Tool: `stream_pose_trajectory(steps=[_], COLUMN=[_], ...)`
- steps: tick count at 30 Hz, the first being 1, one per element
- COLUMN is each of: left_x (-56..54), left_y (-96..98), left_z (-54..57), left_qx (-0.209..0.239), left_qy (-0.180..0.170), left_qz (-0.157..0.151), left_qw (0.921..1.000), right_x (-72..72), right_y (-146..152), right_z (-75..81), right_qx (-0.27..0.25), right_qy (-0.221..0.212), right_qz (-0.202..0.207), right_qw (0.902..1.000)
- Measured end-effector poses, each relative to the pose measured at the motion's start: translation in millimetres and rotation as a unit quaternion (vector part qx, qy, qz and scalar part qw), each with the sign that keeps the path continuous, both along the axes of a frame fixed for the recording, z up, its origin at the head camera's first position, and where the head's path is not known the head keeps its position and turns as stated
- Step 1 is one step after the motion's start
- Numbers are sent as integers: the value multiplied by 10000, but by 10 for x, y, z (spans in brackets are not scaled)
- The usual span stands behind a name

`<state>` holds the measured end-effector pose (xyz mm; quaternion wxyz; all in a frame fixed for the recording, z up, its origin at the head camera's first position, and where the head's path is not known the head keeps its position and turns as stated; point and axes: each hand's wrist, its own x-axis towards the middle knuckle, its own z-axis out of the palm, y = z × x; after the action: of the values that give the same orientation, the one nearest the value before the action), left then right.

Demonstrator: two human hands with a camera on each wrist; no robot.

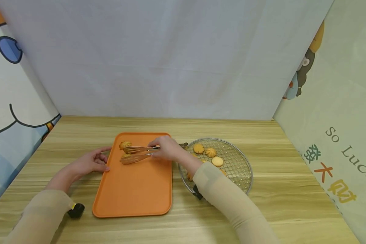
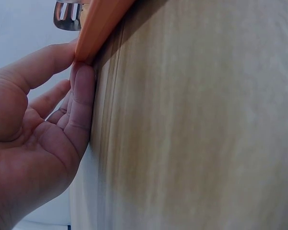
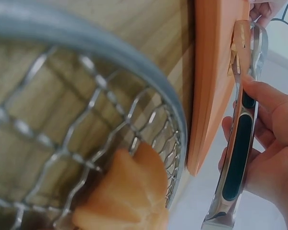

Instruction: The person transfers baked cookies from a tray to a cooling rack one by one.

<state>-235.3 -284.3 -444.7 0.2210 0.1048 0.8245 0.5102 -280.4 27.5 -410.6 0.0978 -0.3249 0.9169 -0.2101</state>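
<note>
An orange tray (image 1: 134, 193) lies on the table, and my left hand (image 1: 89, 162) is at its left edge. In the left wrist view the thumb and a finger (image 2: 84, 91) pinch the tray's rim. My right hand (image 1: 167, 149) holds metal serving tongs (image 3: 239, 153) with dark green grip inserts. The slotted ends of the tongs are over the upper left of the tray, around a cookie (image 1: 126, 156) that they partly hide. Another cookie (image 1: 125, 144) sits just beyond it on the tray.
Right of the tray stands a round wire mesh basket (image 1: 241, 166) with several cookies, among them a smooth round cookie (image 1: 217, 161) and a swirled cookie (image 1: 210, 151). My right forearm (image 1: 222, 189) crosses over part of it. A pale cloth wall (image 1: 170, 67) closes off the back of the wooden table (image 1: 277, 203).
</note>
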Motion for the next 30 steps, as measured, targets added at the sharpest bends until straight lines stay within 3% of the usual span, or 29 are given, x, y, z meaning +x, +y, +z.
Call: stream_pose_trajectory(steps=[11,30], left_x=[7,-18], left_y=[-25,-32], left_z=[-20,-35], left_qx=[51,136], left_qy=[-21,-84], left_qz=[51,-23], left_qw=[10000,9999], right_x=[42,89], right_y=[14,322], right_z=[72,336], right_qx=[-3,-263], right_qy=[35,100], right_qz=[125,270], right_qw=[9999,9992])
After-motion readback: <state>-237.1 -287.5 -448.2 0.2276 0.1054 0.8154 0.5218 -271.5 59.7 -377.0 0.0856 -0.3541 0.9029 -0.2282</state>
